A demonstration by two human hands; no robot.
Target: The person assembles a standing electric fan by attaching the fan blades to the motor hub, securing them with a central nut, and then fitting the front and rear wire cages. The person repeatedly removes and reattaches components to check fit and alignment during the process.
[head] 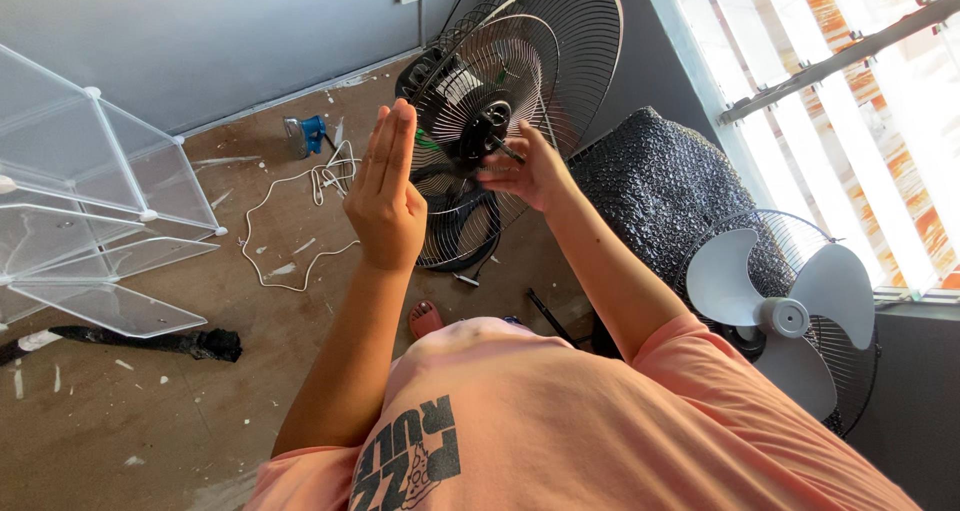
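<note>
Standing on dusty brown floor (150, 411): clear plastic panel shelving (90, 201) at left edge, white cord (300, 201) coiled beyond. Left hand (385, 196) flat, fingers pressed together, beside black wire fan grille (520, 81). Right hand (525, 171) pinching grille's hub. White three-blade fan (785, 316) far right by window.

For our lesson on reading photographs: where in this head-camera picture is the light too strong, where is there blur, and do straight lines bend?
Head view: the window at the right is blown out to near white; the right hand at the fan motor is smeared by motion, while the left hand is sharp; the window frame and wall edges lean and curve, as a wide lens makes them.
</note>
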